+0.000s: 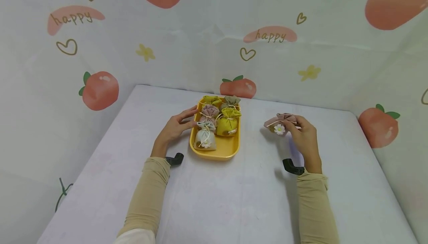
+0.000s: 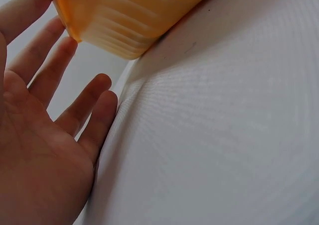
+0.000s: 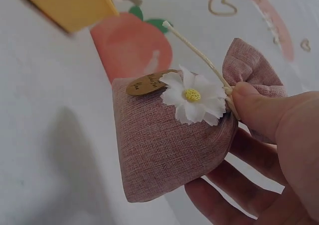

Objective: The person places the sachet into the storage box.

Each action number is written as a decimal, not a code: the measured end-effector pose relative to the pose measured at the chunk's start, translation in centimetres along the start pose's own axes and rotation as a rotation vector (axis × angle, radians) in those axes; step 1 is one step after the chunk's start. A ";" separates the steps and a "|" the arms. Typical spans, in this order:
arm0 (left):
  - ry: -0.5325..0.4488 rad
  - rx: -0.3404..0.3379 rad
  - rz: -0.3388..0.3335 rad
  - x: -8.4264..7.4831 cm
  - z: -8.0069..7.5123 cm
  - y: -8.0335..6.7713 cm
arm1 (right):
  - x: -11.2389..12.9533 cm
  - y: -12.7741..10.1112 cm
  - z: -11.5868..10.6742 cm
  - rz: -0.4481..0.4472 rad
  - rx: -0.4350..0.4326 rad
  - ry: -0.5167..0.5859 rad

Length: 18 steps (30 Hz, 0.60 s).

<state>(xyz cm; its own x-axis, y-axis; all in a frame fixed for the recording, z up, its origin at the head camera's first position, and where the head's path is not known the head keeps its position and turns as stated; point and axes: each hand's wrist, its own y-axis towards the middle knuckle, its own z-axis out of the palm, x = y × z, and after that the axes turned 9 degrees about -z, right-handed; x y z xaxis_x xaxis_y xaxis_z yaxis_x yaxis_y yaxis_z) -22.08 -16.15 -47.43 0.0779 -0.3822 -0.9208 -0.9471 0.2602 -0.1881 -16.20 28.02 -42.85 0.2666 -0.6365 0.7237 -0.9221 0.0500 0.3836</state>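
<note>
The right hand (image 1: pixel 305 138) is pinching a pink linen sachet (image 1: pixel 280 124) at its tied neck, thumb against the white daisy (image 3: pixel 195 95), holding it above the table (image 1: pixel 234 199) toward the right edge. The left hand (image 1: pixel 175 127) is lying open, straight fingers touching the left wall of the yellow tray (image 1: pixel 220 151), which is carrying five more sachets near the table's far edge.

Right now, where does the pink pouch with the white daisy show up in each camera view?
Head: pink pouch right of the yellow tray, held in the right hand.
Left wrist: not in it; only the tray's corner and left hand.
Right wrist: centre, pinched at its neck.
Shared landmark: the yellow tray.
</note>
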 end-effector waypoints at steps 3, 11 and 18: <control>-0.002 -0.002 0.014 0.4 -0.1 0.2 | 0.9 0.1 0.8 -0.047 0.013 0.041; -0.006 -0.005 0.071 0.4 -0.3 0.1 | 3.8 0.2 2.7 -0.172 0.003 0.157; -0.011 0.005 0.057 0.3 -0.2 0.1 | 6.2 -0.2 4.1 -0.322 -0.017 0.295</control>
<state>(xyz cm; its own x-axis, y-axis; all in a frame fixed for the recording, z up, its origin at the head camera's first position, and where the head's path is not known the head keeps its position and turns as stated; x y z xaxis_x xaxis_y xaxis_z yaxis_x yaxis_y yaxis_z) -22.25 -16.44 -47.61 0.0270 -0.3569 -0.9338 -0.9485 0.2857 -0.1366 -15.52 20.89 -40.73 0.6107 -0.3747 0.6976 -0.7749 -0.1011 0.6240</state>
